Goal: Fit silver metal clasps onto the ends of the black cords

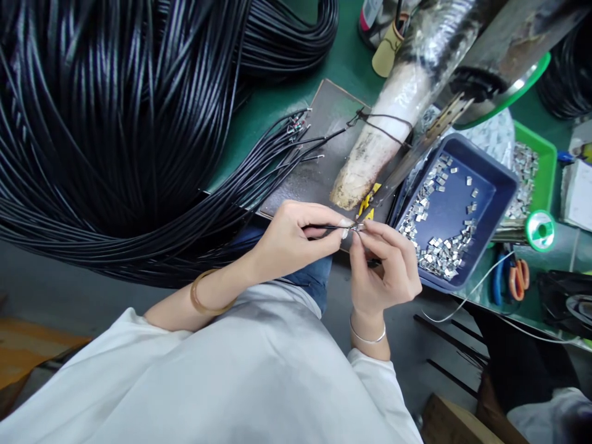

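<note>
My left hand (291, 240) pinches the end of a thin black cord (324, 227) between thumb and fingers. My right hand (383, 265) meets it from the right and holds a small silver metal clip (359, 227) against the cord's tip. Both hands hover over the near edge of the green table (342, 61), just in front of a dark board (324, 123). A huge bundle of black cords (115, 123) fills the left side, and several loose cord ends (296, 132) with metal tips lie fanned across the board.
A blue tray (490, 179) with several silver clips sits right of my hands. Behind it is a green tray (548, 154) with more clips. A wrapped, worn tool head (393, 117) hangs over the board. A solder spool (540, 230) and orange-handled pliers (517, 279) lie at the right.
</note>
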The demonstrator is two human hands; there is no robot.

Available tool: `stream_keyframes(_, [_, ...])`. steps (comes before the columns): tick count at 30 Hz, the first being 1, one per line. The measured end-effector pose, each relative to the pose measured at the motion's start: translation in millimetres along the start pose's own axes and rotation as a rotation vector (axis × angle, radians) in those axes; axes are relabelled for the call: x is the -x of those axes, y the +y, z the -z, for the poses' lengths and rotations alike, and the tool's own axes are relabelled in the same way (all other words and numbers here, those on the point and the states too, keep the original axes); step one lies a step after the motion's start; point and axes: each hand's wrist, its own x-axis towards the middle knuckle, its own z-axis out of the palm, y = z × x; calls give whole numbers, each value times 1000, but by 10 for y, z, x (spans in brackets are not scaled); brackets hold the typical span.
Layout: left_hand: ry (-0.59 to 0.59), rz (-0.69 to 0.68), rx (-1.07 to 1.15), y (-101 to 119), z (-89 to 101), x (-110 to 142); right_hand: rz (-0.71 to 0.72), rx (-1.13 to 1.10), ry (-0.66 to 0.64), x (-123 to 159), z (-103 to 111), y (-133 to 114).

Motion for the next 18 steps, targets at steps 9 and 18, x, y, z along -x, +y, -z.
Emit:
stream_keyframes(9, [-27, 95, 38, -75, 21, 36, -5, -70, -35, 69, 28, 24])
stream_keyframes(18, [-28, -149, -181, -74, -30, 144, -78, 130, -245, 21, 198, -83])
